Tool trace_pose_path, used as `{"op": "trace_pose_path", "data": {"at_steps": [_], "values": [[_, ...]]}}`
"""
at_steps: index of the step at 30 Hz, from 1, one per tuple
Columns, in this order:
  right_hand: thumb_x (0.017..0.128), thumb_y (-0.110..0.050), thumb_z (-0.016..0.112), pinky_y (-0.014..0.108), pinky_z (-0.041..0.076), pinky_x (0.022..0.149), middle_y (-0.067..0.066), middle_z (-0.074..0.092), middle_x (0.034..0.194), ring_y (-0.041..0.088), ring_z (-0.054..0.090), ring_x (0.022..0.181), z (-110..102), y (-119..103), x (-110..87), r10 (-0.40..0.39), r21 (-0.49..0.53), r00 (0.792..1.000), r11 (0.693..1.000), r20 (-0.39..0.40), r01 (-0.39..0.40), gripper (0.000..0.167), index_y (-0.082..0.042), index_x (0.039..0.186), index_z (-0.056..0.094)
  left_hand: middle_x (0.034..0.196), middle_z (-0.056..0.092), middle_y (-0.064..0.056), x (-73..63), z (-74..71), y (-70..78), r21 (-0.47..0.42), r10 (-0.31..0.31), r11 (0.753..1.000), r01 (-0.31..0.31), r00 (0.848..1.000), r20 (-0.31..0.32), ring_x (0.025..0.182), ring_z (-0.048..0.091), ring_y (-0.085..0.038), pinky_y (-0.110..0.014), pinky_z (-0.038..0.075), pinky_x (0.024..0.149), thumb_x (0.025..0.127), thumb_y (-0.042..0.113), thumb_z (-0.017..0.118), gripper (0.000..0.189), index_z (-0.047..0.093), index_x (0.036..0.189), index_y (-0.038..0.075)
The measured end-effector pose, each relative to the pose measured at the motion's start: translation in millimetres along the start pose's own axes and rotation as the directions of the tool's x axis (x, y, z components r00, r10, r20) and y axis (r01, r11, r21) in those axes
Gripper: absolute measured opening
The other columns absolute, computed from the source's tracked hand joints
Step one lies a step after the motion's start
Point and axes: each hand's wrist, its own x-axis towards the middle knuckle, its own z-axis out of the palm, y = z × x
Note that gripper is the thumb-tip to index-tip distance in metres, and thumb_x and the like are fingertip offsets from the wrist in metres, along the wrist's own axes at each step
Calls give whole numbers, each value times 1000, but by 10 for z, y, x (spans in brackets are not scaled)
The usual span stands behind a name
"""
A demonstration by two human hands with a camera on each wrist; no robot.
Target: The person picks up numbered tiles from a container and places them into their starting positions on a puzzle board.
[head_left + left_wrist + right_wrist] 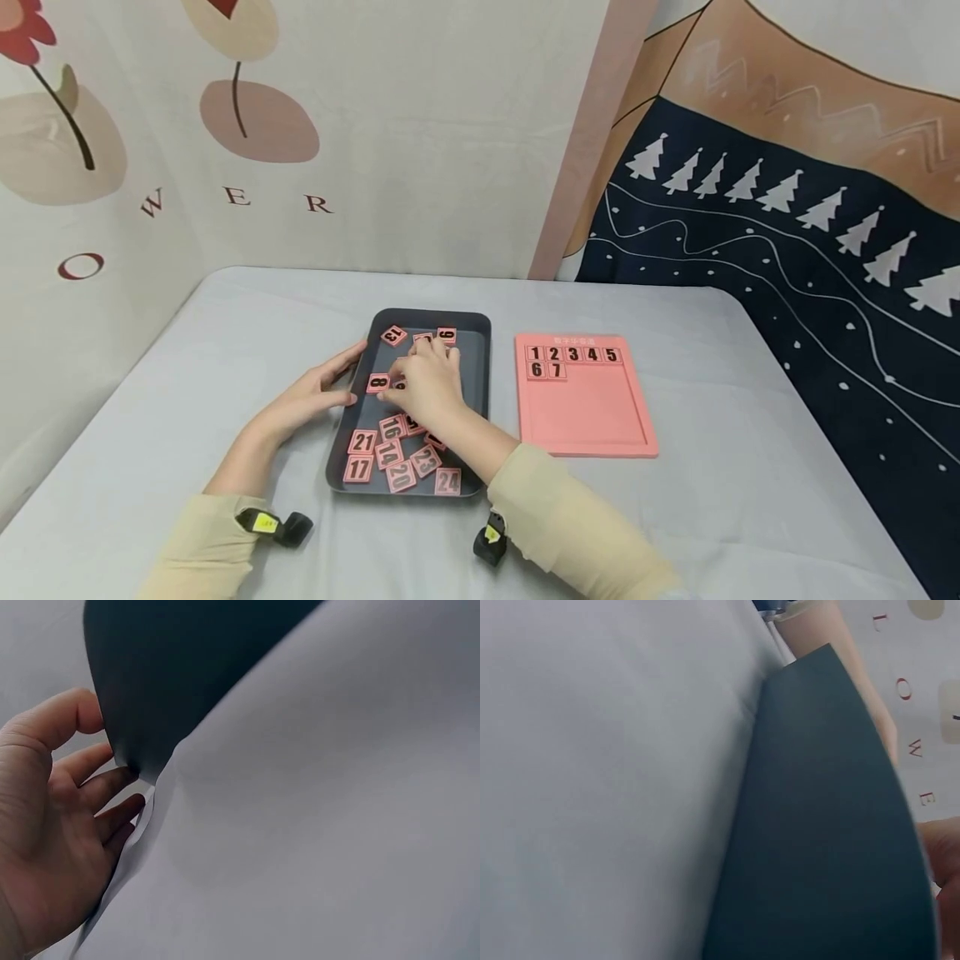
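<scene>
On the table [712, 408] we see a grey tray [474, 375] of numbered tiles, and to its right, just apart, a pink board [588, 412]. The left hand [318, 393] lies open along the tray's left edge, its thumb and fingers touching the rim and gripping nothing. The right hand [431, 387] is over the middle of the tray, fingers bent down just beside tile 8 [378, 383] and partly hiding another tile; we cannot tell whether they pinch anything. Tile 13 [393, 336] lies near the far end. At the near end we read 21 [362, 442], 17 [358, 468], 20 [401, 477], 23 [426, 461] and 24 [448, 482], among others. On the board, tiles 1 to 5 [573, 354] fill the top row, with 6 [536, 369] and 7 [556, 370] below at the left.
</scene>
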Motion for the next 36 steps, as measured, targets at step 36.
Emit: {"op": "trace_pose_path", "data": {"at_steps": [36], "values": [[76,-75,55,41,33,93,5,53,120,22,43,110,396,-119,173,145,-229,989,963,-17,-145,67,-20,113,67,158,15,-13,-1,-36,-11,-17,13,1000,-12,999,53,143,7,-34,-59,7,110,83,6,70,87,20,154,10]]}}
